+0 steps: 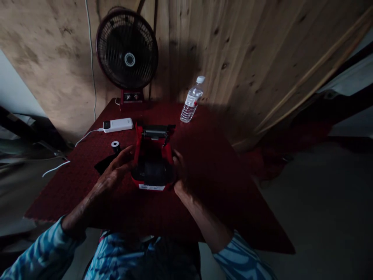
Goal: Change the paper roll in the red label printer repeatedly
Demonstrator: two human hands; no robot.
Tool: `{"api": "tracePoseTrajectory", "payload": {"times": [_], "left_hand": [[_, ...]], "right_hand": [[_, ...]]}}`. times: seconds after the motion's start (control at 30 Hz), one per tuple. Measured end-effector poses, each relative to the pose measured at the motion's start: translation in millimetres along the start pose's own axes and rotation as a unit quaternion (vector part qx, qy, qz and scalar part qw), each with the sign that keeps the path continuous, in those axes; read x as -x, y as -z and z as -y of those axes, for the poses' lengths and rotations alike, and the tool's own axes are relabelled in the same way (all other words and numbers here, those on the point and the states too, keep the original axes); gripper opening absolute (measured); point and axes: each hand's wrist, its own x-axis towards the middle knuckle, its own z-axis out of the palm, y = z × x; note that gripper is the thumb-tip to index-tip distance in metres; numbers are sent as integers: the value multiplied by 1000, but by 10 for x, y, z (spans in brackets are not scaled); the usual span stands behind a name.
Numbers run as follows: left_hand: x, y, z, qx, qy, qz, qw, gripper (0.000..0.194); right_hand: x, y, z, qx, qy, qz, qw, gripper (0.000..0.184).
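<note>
A small red-and-black printer [154,171] rests on the table, its lid swung up at the far side. A white label runs along its near edge. My left hand [118,167] lies against the printer's left side with its fingers reaching along it. Around the right side curl the fingers of my right hand [180,171], partly hidden by the printer. The two hands hold it between them. Just beyond my left hand stands a small paper roll [115,146], and a flat dark piece [104,165] lies beside it. The printer's inside is too dark to make out.
A white power bank [118,125] with a cable lies at the table's left. Behind it stands a dark fan [127,50] against the wooden wall [233,50]. A water bottle [191,100] stands near the back of the red-covered table [221,186].
</note>
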Motion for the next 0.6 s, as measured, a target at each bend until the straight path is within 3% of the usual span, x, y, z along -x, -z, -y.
{"api": "tracePoseTrajectory", "payload": {"times": [0.17, 0.27, 0.33, 0.4, 0.47, 0.53, 0.6], "left_hand": [[40, 58, -87, -51, -10, -12, 999, 68], [25, 64, -301, -163, -58, -21, 985, 62], [-66, 1, -474, -288, -111, 10, 951, 48], [-236, -116, -607, -422, -150, 64, 892, 36], [-452, -254, -660, -529, -147, 133, 825, 31], [-659, -375, -634, -562, -137, 175, 797, 23], [-813, -457, -566, -565, -140, 195, 789, 14]], "right_hand": [[22, -9, 62, -6, -4, 6, 1000, 52], [15, -29, 78, -27, -8, 12, 1000, 51], [-1, -47, 77, -52, -10, 10, 999, 49], [-20, -61, 67, -71, -7, 8, 997, 47], [-36, -67, 51, -80, 1, 4, 997, 45], [-50, -68, 27, -83, -2, 8, 997, 44], [-65, -70, 0, -90, -8, 14, 996, 45]]}}
